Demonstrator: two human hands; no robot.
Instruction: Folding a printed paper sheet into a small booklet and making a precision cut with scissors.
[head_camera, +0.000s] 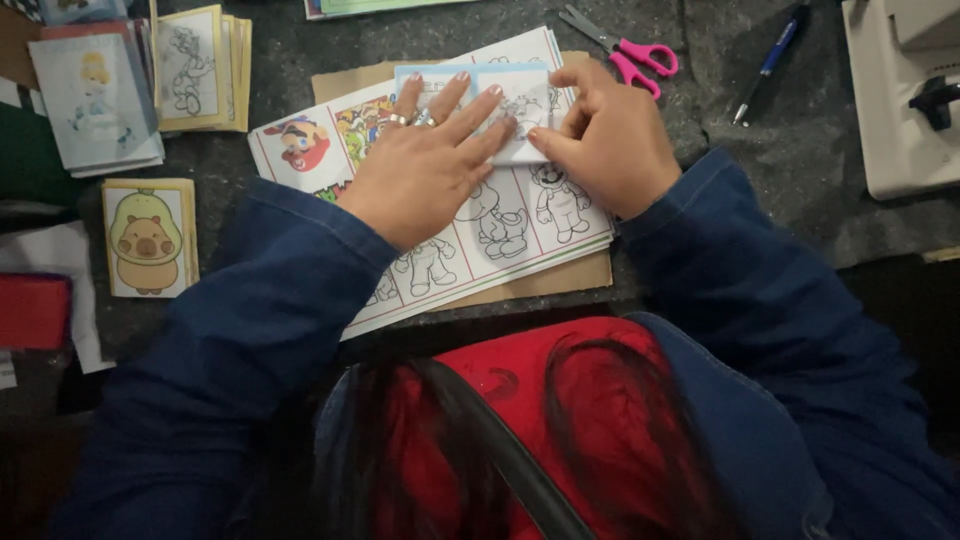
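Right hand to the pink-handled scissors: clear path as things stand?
Probably yes. The right hand presses a small white card on the printed sheets; the pink-handled scissors lie just beyond its knuckles on the dark table, with nothing between.

- A small rectangular label (500, 105) with a pale blue border and a line drawing lies atop the printed cartoon sheet (480, 230), mid-counter.
- Far left, a cream card (148, 238) shows a green-and-brown animal figure.
- Top left, a stack of cream-edged cards (200, 68) sits beside pale blue picture cards (95, 100).
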